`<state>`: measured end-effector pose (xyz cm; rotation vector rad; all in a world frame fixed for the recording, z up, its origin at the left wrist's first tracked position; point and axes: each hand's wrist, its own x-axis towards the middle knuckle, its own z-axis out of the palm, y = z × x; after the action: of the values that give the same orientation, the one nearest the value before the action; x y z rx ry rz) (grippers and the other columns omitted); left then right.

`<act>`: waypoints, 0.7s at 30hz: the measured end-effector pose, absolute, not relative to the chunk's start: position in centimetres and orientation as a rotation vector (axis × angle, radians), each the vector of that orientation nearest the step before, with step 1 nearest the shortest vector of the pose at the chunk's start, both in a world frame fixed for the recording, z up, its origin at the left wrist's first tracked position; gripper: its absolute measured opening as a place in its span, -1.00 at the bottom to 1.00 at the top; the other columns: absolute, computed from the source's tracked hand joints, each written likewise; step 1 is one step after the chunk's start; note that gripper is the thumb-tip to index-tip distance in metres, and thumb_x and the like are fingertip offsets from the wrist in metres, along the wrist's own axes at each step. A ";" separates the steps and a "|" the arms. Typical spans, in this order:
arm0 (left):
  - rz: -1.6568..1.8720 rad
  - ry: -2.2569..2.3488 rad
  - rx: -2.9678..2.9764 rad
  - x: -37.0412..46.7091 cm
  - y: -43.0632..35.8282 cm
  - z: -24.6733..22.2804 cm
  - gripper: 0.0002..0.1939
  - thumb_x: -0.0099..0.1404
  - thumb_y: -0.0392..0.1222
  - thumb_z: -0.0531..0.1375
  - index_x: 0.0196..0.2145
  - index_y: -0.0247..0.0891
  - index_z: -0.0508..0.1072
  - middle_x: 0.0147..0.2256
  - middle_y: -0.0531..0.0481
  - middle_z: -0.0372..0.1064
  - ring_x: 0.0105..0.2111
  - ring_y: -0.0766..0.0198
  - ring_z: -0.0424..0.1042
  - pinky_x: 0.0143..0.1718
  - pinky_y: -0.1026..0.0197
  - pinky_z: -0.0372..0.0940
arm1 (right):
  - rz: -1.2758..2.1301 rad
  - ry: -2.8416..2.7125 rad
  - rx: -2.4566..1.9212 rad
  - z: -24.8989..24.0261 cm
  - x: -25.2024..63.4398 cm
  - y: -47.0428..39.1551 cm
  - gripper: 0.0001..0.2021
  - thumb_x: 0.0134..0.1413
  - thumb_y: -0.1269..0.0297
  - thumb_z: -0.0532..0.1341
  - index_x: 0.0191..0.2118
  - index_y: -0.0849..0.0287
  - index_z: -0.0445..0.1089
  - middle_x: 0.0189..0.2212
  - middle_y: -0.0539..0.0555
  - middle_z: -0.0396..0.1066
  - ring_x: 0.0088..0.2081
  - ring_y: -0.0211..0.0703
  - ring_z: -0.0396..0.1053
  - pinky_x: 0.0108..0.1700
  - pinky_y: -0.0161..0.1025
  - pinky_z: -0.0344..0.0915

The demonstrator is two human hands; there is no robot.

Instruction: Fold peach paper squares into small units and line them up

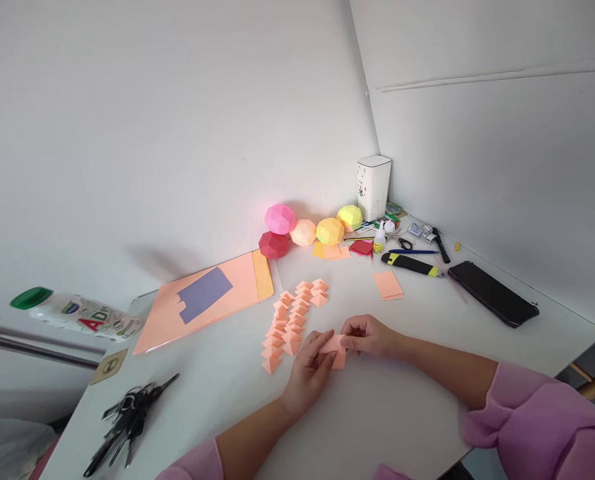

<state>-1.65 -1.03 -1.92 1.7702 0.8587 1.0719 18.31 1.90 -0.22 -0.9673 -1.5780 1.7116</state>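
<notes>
A small peach paper piece (pixel 338 360) with a fold in it is held between both hands just above the white table. My left hand (pixel 311 370) pinches its left side between thumb and fingers. At its upper right corner, my right hand (pixel 370 335) grips the edge with thumb and forefinger. Left of the hands, folded peach paper pyramids (pixel 292 343) stand in overlapping rows. Beyond my right hand lie a few flat peach paper squares (pixel 388 285). The fingers hide part of the held paper.
Faceted paper balls (pixel 280 219) sit against the wall. Larger paper sheets (pixel 162 313) lie at left, near a white bottle (pixel 82 313) and keys (pixel 130 417). At right are a utility knife (pixel 412 263), glue bottle (pixel 379 238), phone (pixel 492 292) and white container (pixel 373 189).
</notes>
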 end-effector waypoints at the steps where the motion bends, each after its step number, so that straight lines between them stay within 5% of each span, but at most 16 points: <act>1: 1.083 0.845 1.787 -1.7 -1.0 -1.8 -0.64 0.33 -0.21 0.05 0.07 -0.06 0.28 -0.35 0.00 0.20 -0.39 0.30 0.22 -0.45 0.28 0.17 | 1.711 -1.572 -0.951 -0.1 18.3 1.9 -0.76 -0.05 0.15 0.29 -0.44 0.24 0.35 -0.55 -0.04 0.33 -0.53 -0.34 0.24 -0.46 -0.36 0.21; 21: 0.930 1.037 1.723 -1.6 -1.1 -0.8 -0.71 0.32 -0.08 0.06 -0.10 -0.19 0.47 -0.48 0.04 0.19 -0.46 0.32 0.23 -0.43 0.27 0.19 | 1.669 -1.462 -0.889 -0.9 18.4 2.1 -0.75 -0.05 0.14 0.31 -0.41 0.26 0.37 -0.56 -0.05 0.30 -0.53 -0.34 0.23 -0.46 -0.34 0.20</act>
<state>-1.55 -1.07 -0.85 1.7228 1.0375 0.9296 18.42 2.08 -0.88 -0.8894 -1.4616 1.6693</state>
